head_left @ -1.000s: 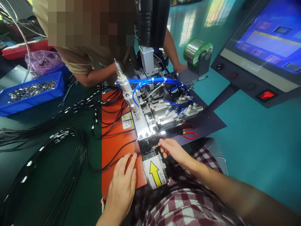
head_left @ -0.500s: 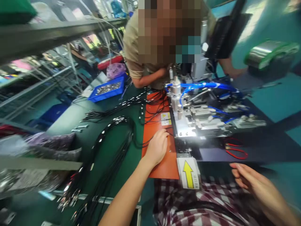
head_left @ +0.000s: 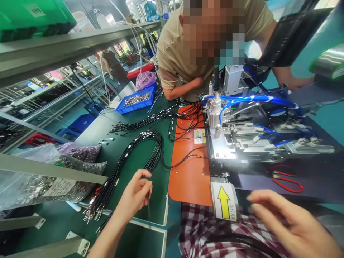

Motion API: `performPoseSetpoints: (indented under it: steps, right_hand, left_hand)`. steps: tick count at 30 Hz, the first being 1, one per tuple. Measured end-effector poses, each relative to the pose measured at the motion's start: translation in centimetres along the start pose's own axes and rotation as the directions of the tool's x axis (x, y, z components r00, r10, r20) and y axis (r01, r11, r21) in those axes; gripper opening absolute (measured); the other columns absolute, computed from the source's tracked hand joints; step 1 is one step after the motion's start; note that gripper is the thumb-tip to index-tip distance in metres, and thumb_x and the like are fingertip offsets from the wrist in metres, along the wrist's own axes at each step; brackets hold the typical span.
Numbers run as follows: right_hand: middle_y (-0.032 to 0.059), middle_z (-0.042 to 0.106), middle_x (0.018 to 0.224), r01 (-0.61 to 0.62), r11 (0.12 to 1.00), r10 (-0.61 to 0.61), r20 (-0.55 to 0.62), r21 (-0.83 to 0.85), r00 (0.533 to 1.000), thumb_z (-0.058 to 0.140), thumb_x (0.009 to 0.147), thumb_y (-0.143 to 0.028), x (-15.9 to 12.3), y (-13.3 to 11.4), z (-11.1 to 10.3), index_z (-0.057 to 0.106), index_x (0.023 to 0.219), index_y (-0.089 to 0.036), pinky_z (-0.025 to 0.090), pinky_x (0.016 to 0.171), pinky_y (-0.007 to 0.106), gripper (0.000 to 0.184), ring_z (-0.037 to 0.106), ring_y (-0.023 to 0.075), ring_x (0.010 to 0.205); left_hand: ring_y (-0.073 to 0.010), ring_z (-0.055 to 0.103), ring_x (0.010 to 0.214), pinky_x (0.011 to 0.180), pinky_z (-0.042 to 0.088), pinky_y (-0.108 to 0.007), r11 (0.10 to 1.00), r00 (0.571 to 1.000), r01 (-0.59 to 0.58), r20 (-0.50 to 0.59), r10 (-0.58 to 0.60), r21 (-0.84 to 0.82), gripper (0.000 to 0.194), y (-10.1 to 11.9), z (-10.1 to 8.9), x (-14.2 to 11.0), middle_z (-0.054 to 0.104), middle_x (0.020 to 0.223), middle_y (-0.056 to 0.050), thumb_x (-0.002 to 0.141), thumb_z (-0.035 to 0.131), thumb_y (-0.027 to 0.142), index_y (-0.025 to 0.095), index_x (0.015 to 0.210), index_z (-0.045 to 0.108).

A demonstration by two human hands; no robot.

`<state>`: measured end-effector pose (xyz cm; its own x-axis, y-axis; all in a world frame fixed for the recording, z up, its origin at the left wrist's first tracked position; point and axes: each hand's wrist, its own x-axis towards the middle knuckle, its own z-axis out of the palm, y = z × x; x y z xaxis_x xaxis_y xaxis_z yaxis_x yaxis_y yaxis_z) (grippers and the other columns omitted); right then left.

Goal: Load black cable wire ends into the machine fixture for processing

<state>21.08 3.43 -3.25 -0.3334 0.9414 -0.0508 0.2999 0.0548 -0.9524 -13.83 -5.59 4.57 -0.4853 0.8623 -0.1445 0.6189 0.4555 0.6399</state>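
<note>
My left hand is over the green table, on the near side of a bent bundle of black cables with white labels. Its fingers are curled in; a thin blurred dark line shows below them, and what they hold, if anything, cannot be made out. My right hand hovers in front of the machine, thumb and fingers apart, with nothing in it. Two cables run from the bundle across the orange plate to the machine's edge. Metal ends of the cables lie at the lower left.
Across the machine leans a co-worker, one forearm near more cables. A blue tray of small metal parts stands at the back. Bags of parts lie left, under a shelf bar. Red-handled pliers rest on the dark surface.
My left hand has left the orange plate by the machine and moved left and towards me, to the cable bundle. My right hand has shifted slightly left in view. The view itself has turned a little.
</note>
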Motion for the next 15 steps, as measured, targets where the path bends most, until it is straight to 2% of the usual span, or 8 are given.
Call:
performPoseSetpoints:
  steps: [3,5,7,9,10,12,14,15]
  right_hand:
    - [0.0056,0.07,0.084,0.451,0.887,-0.428,0.187,-0.103,0.884,0.054,0.086,-0.021,1.3,-4.0,3.9,0.057,0.119,-0.027,0.052,0.066,0.033,0.034,0.064,0.0204,0.066]
    - [0.008,0.069,0.099,0.605,0.78,-0.55,0.288,-0.157,0.784,0.051,0.086,-0.014,1.8,-5.5,5.8,0.05,0.128,-0.027,0.051,0.068,0.034,0.045,0.065,0.0221,0.076]
    - [0.0074,0.069,0.091,0.709,0.686,-0.621,0.378,-0.161,0.687,0.052,0.086,-0.014,2.0,-6.2,6.5,0.054,0.124,-0.025,0.048,0.057,0.032,0.04,0.061,0.0205,0.065]
    - [0.0055,0.067,0.079,0.752,0.65,-0.666,0.395,-0.11,0.633,0.053,0.088,-0.018,1.8,-6.2,6.0,0.061,0.112,-0.024,0.045,0.052,0.03,0.026,0.057,0.0184,0.057]
    - [0.0052,0.066,0.077,0.732,0.678,-0.668,0.36,-0.067,0.652,0.053,0.089,-0.02,1.6,-6.1,5.5,0.062,0.108,-0.023,0.045,0.053,0.03,0.021,0.056,0.0178,0.058]
    - [0.0054,0.064,0.079,0.568,0.821,-0.566,0.227,0.06,0.793,0.054,0.09,-0.023,1.2,-5.7,4.2,0.062,0.104,-0.021,0.047,0.055,0.028,0.016,0.057,0.0161,0.061]
    - [0.0041,0.061,0.078,0.287,0.927,-0.322,0.12,0.243,0.939,0.055,0.09,-0.024,0.8,-5.1,3.0,0.061,0.101,-0.02,0.047,0.053,0.024,0.014,0.056,0.0131,0.059]
    - [0.0026,0.059,0.076,0.158,0.93,-0.202,0.102,0.332,0.974,0.055,0.09,-0.026,0.6,-4.8,2.4,0.061,0.098,-0.02,0.046,0.05,0.022,0.012,0.054,0.0113,0.056]
  left_hand:
    - [-0.0159,0.064,0.063,0.053,0.049,-0.025,0.916,0.979,0.056,0.2,0.027,-0.397,0.031,3.9,1.0,1.1,0.062,0.073,-0.003,0.086,0.052,0.04,0.016,0.105,0.055]
    - [-0.0216,0.067,0.09,0.076,0.053,-0.032,0.854,0.96,0.058,0.263,0.095,-0.518,0.037,5.6,2.3,1.7,0.067,0.092,-0.009,0.082,0.059,0.036,0.015,0.112,0.057]
    - [-0.0237,0.064,0.103,0.087,0.051,-0.035,0.87,0.961,-0.028,0.226,0.158,-0.492,0.041,5.9,3.7,2.1,0.067,0.103,-0.011,0.082,0.061,0.035,0.017,0.118,0.057]
    - [-0.0227,0.064,0.096,0.084,0.051,-0.035,0.932,0.962,-0.213,0.101,0.252,-0.294,0.033,5.3,4.8,2.4,0.067,0.099,-0.008,0.084,0.059,0.037,0.019,0.112,0.062]
    - [-0.0215,0.064,0.088,0.079,0.051,-0.034,0.94,0.945,-0.321,0.029,0.326,-0.119,0.028,4.7,5.2,2.5,0.067,0.094,-0.007,0.085,0.057,0.038,0.02,0.105,0.066]
    - [-0.0185,0.062,0.077,0.071,0.049,-0.031,0.848,0.86,-0.489,-0.047,0.508,0.205,0.024,3.7,5.7,2.6,0.062,0.087,-0.005,0.087,0.054,0.037,0.02,0.096,0.07]
    - [-0.0153,0.059,0.071,0.065,0.047,-0.026,0.733,0.769,-0.587,-0.046,0.638,0.342,0.022,3.2,6.2,2.7,0.056,0.087,-0.005,0.09,0.051,0.032,0.018,0.094,0.069]
    - [-0.0137,0.058,0.069,0.062,0.047,-0.024,0.7,0.738,-0.62,-0.039,0.674,0.355,0.021,3.2,6.6,2.6,0.054,0.088,-0.005,0.091,0.049,0.028,0.017,0.093,0.068]
